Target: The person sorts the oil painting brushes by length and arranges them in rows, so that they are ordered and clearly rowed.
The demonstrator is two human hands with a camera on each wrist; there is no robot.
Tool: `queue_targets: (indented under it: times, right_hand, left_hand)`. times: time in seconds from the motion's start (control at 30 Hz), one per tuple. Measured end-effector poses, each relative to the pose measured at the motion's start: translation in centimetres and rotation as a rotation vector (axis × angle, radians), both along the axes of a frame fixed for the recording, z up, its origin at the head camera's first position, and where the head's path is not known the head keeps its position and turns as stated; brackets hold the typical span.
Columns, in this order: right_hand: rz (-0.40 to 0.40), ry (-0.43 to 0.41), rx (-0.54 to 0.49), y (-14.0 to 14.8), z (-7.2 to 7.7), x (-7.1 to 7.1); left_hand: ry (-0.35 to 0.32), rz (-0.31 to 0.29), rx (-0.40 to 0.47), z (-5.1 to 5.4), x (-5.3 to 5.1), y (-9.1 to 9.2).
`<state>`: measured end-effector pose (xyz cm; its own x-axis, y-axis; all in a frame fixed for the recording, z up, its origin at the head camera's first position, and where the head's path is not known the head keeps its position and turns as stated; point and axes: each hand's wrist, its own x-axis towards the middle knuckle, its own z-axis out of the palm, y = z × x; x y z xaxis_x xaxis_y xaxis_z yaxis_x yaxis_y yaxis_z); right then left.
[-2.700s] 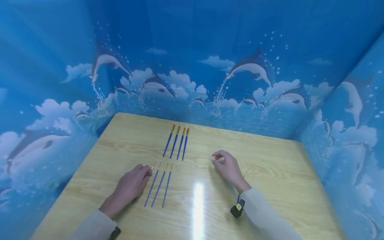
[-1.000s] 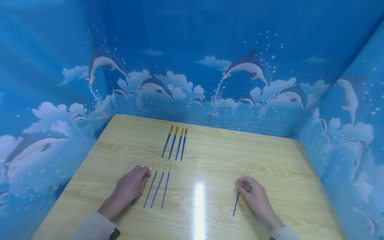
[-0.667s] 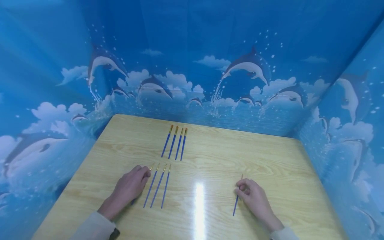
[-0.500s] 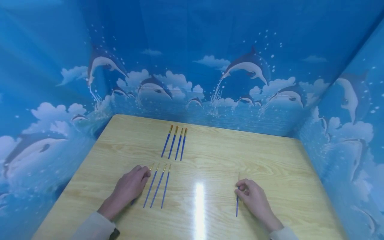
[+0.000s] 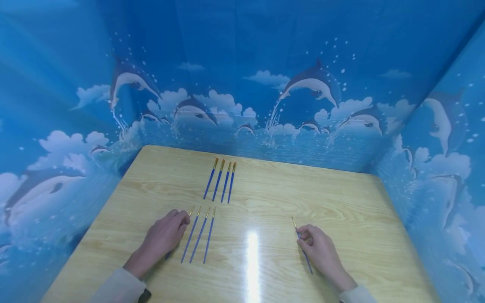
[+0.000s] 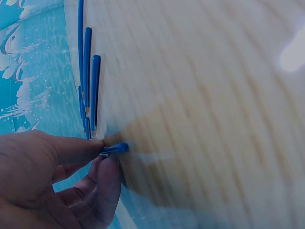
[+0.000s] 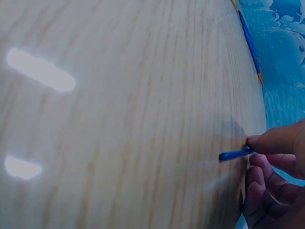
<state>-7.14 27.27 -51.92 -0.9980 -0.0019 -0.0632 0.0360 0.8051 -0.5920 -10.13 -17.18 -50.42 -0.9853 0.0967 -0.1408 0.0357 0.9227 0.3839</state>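
My left hand (image 5: 164,231) pinches a thin blue-handled paintbrush (image 6: 116,149) between thumb and fingers; most of that brush is hidden under the hand in the head view. Just right of it, 3 thin paintbrushes (image 5: 200,235) lie side by side on the table, gold ferrules pointing away. On the right, my right hand (image 5: 322,252) pinches another thin paintbrush (image 5: 307,261) near its middle, its tip slanting to the far left. The blue handle end (image 7: 233,155) sticks out from those fingers in the right wrist view.
Farther back lies a row of several wider paintbrushes (image 5: 219,181) with orange-brown bristles. The wooden table (image 5: 341,198) meets blue dolphin-print curtains (image 5: 242,75) at its back and sides. A bright light reflection (image 5: 251,265) crosses the near middle.
My right hand moved right and nearer, then took hold of the lone paintbrush. Since then that brush has turned, its tip swinging left. The left hand has stayed in place.
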Motion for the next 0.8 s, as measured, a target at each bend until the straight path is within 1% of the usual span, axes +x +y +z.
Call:
queue_targets:
  times: [0.37,0.57,0.67,0.8]
  right_hand:
    - [0.008,0.034,0.027,0.00,-0.03,0.00]
    - [0.027,0.042,0.052,0.01,0.03,0.02]
    - [0.037,0.057,0.055,-0.03,0.05,0.04]
    - [0.052,0.101,0.051,-0.12,-0.14,0.02]
  left_hand:
    - [0.005,0.000,0.009,-0.03,-0.03,-0.04]
    - [0.005,0.004,0.007,-0.01,-0.02,0.04]
    - [0.006,0.005,0.007,0.01,-0.02,0.04]
    - [0.003,0.005,0.009,0.00,-0.06,0.00]
